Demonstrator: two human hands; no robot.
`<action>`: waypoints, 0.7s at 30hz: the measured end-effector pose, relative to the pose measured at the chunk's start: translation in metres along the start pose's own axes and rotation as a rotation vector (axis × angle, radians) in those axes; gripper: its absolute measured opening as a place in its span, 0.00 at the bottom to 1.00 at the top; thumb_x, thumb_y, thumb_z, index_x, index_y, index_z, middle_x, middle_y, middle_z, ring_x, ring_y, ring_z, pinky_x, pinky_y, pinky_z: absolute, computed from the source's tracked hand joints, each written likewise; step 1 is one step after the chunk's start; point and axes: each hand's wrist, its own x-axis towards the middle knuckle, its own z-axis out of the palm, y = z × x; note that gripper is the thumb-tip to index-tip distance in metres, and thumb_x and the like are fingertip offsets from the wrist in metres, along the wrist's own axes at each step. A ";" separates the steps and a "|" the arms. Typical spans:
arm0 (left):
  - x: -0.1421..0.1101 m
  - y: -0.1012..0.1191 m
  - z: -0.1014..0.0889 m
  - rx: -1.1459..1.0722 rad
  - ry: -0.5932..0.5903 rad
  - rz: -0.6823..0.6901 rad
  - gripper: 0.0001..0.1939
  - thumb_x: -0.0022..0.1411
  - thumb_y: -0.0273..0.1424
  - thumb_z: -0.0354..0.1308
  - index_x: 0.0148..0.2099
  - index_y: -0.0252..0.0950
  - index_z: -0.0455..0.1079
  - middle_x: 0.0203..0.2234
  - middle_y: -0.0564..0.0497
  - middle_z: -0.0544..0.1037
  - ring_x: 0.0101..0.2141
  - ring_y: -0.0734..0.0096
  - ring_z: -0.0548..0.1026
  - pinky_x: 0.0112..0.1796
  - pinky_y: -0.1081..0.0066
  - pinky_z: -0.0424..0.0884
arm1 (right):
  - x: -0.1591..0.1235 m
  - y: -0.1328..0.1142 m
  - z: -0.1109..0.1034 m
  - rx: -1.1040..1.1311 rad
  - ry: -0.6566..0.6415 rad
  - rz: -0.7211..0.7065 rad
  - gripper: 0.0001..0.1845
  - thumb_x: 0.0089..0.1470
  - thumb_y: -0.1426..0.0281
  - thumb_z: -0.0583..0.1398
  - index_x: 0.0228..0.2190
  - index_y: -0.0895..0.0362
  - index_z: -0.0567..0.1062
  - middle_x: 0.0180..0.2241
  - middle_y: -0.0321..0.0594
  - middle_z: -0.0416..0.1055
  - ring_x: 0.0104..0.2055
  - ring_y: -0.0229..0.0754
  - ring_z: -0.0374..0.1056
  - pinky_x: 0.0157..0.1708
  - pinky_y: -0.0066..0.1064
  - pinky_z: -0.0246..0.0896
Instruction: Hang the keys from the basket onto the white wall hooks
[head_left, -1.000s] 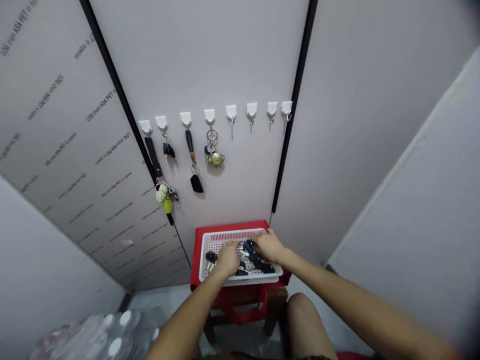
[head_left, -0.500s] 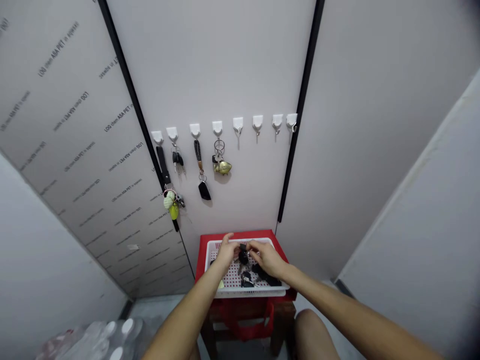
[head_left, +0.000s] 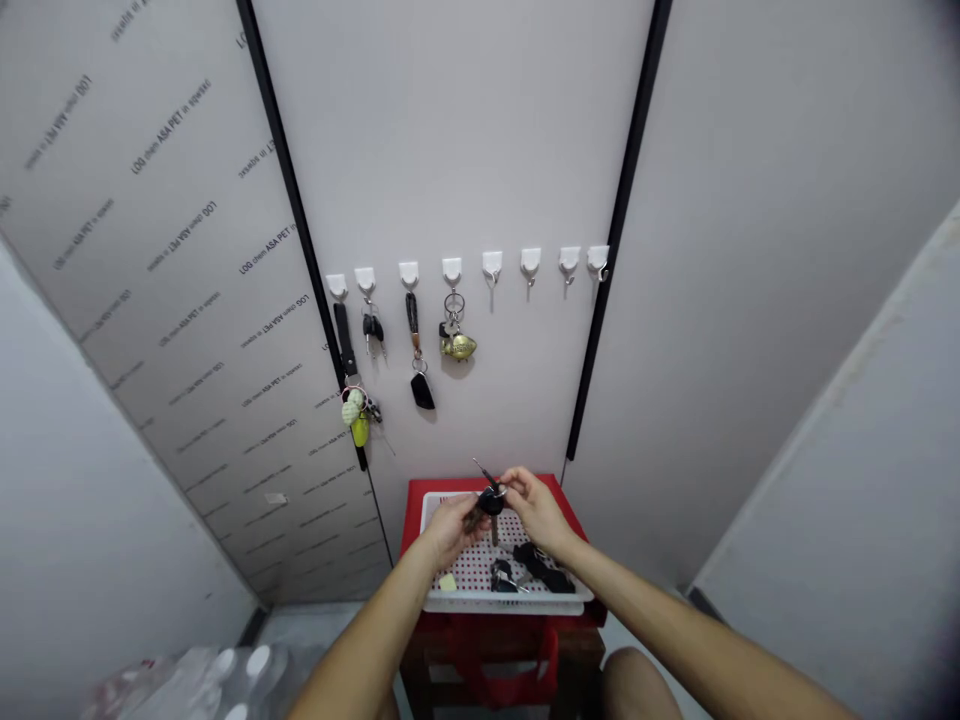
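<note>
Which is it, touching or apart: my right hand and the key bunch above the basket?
Touching: the head view shows your right hand pinching the key bunch by its ring.

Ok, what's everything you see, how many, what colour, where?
Walls: several, pale grey, left, ahead, right
Strips: 2, black, on walls
Hooks: 8, white, in a row
Hanging keys: 4 sets, black, green, gold, leftmost hooks
Basket: 1, white, on cover
Cover: 1, red, over stool
Stool: 1, brown, underneath
Loose keys: can't count, black and silver, in basket
Small square: 1, yellow, in basket
Bottles: 3 or more, clear, bottom left
Held keys: 1 bunch, black and silver, above basket
Left hand, right hand: 2, bare, holding keys
Arms: 2, bare, bottom
Knee: 1, bare, bottom
</note>
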 end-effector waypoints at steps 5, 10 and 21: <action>0.006 0.029 -0.001 0.256 0.191 0.285 0.08 0.40 0.32 0.53 0.23 0.32 0.58 0.11 0.60 0.61 0.13 0.86 0.57 0.17 0.81 0.53 | -0.001 -0.006 -0.006 -0.088 0.047 -0.010 0.04 0.40 0.69 0.51 0.22 0.58 0.61 0.25 0.36 0.62 0.29 0.35 0.59 0.32 0.27 0.54; 0.001 0.070 0.015 0.614 0.078 0.470 0.06 0.39 0.25 0.51 0.25 0.32 0.59 0.11 0.61 0.60 0.14 0.85 0.58 0.18 0.81 0.54 | 0.009 -0.021 -0.003 -0.194 0.022 -0.113 0.11 0.41 0.68 0.51 0.30 0.59 0.65 0.32 0.40 0.64 0.36 0.37 0.59 0.37 0.30 0.51; 0.003 0.138 0.046 0.691 0.218 0.897 0.11 0.44 0.26 0.49 0.34 0.32 0.61 0.26 0.51 0.68 0.27 0.79 0.66 0.30 0.75 0.62 | 0.078 -0.104 -0.011 -0.064 0.149 -0.224 0.09 0.38 0.67 0.52 0.19 0.61 0.65 0.16 0.31 0.58 0.18 0.29 0.53 0.20 0.22 0.50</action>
